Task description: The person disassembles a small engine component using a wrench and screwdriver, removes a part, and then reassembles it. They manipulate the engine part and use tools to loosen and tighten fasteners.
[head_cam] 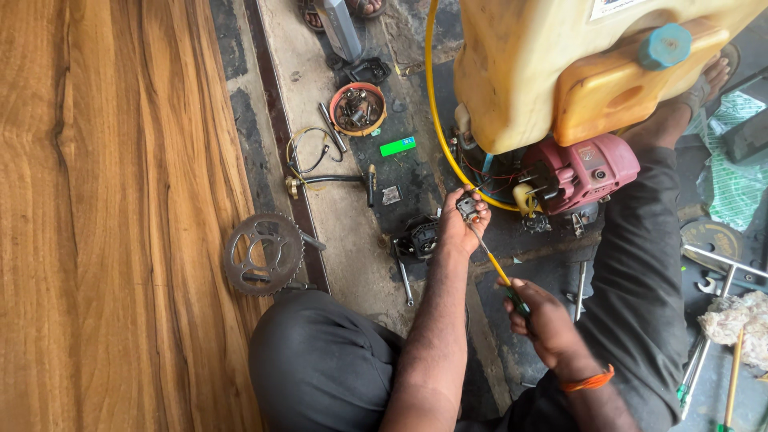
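My left hand [459, 226] grips a small dark metal part [467, 206] close to the red engine [580, 172] of a yellow sprayer tank [520, 72]. A screwdriver [494, 264] with a yellow shaft and green handle is held in my right hand [544, 320], its tip set against the small part. An orange band circles my right wrist. Thin wires run from the engine toward the part. Both my knees in dark trousers frame the scene.
A toothed sprocket [263, 254] lies at the left by the wooden panel [104, 216]. A round orange-rimmed cup of small parts [358, 108], a green tag [398, 146], a hose with brass fitting [320, 178], a black engine piece [421, 237] and wrenches [724, 272] lie on the floor.
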